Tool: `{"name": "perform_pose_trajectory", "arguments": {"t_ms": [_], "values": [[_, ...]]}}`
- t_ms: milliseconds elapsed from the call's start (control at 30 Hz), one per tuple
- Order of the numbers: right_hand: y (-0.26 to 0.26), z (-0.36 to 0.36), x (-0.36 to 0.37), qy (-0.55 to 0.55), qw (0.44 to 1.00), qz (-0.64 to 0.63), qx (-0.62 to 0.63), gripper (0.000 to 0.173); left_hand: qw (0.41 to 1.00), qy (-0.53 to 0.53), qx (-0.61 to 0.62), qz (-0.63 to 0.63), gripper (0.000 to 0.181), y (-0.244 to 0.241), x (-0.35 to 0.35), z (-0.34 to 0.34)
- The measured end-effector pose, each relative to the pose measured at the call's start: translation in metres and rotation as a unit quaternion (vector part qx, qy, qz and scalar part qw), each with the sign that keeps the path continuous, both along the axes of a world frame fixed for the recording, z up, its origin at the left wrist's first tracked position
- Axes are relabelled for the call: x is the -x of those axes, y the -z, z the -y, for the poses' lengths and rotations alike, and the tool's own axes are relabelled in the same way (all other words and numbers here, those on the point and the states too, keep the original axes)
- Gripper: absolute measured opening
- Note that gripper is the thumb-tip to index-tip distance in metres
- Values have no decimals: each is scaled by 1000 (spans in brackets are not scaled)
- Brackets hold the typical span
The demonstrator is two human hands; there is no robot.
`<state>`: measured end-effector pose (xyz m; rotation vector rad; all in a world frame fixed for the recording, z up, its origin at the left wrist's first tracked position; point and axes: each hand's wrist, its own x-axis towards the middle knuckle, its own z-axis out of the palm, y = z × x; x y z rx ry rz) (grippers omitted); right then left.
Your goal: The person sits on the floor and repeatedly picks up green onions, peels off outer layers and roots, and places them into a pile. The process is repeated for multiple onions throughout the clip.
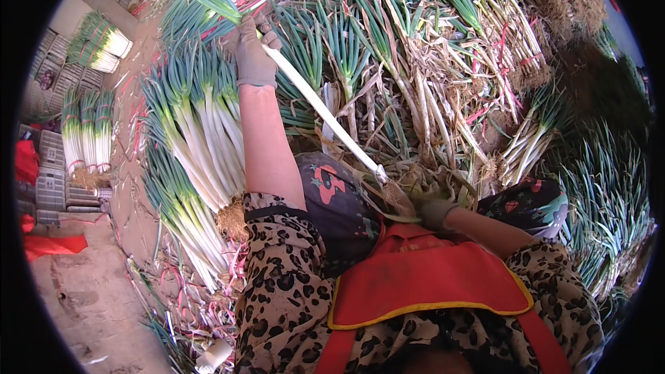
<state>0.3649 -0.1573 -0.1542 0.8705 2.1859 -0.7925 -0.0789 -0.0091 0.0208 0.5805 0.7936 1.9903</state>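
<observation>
My left hand [258, 52], in a thin glove, is closed round the upper shaft of a long green onion [327, 114], its green leaves pointing to the top left. The onion's white shaft slants down to the right, its root end lying over my lap. Beside the roots, my gloved right hand [436, 213] is blurred among loose peeled leaves, and its fingers cannot be made out. Left of my left arm lies a pile of clean green onions [208, 130] with white shafts. Unpeeled green onions with dry brown leaves [415, 93] spread out in front of me.
Tied onion bundles [85, 130] stand by stacked crates [51, 187] at the far left. More bundles with red ties [514, 36] lie at the upper right, and leafy onions [605, 197] at the right. Pink tie scraps and a whitish roll [214, 356] litter the ground, lower left.
</observation>
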Motion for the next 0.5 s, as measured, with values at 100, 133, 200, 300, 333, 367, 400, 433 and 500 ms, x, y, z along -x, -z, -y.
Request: {"name": "perform_pose_trajectory", "arguments": {"t_ms": [100, 133, 200, 300, 333, 367, 400, 433, 500], "values": [[-64, -36, 23, 66, 983, -172, -13, 51, 1000, -16, 6, 2, 37, 2, 1, 9], [-83, -45, 30, 111, 959, -260, -2, 59, 1000, -14, 7, 2, 37, 3, -2, 9], [-102, -43, 51, 244, 872, -422, 43, 66, 999, -18, 28, 22, 36, 4, -9, 2], [-92, -36, 78, 245, 898, -365, 36, 53, 999, 15, 18, 31, 34, 9, -9, -5], [-74, -31, 82, 354, 790, -431, 254, 49, 999, 36, 5, 22, 34, 6, -17, -9], [-56, -30, 87, 427, 625, -470, 454, 46, 999, 52, -8, 13, 34, 3, -21, -10], [-74, -31, 93, 395, 642, -478, 452, 44, 993, 97, -50, 47, 34, 9, -9, -10], [-91, -31, 95, 368, 655, -485, 448, 43, 994, 75, -41, 71, 30, -1, -26, -4], [-109, -35, 101, 350, 594, -479, 543, 45, 979, 152, -51, 125, 32, -3, -37, 2]]}}
